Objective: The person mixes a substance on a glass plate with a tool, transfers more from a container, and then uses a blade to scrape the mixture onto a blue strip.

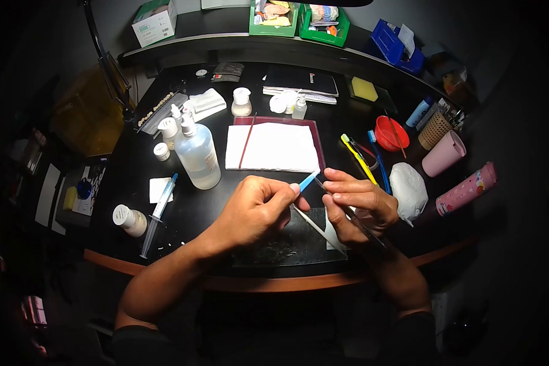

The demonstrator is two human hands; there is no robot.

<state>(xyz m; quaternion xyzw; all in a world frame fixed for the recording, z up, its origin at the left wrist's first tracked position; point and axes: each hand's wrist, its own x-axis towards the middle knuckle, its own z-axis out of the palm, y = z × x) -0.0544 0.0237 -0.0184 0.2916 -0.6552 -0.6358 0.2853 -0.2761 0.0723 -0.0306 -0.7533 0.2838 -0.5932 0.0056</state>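
My left hand (263, 204) is closed around a small blue tool (308, 182), whose tip points up to the right. Between the fingers of my right hand (363, 210) is a thin dark instrument (365, 227), its tip close to the blue tool's tip. Whether the two tips touch is too small to tell. Below the hands, a slim white stick (316, 227) lies over a glass plate (274, 247). Just beyond them is a white paper pad (277, 146) with a thin brush (247, 143) across its left part.
A clear pump bottle (198, 158), a syringe (158, 216) and a jar (130, 221) stand or lie at the left. Toothbrushes (360, 160), a red bowl (388, 135), a white bag (408, 190) and a pink cup (443, 154) are at the right. The wooden edge (274, 283) is nearest me.
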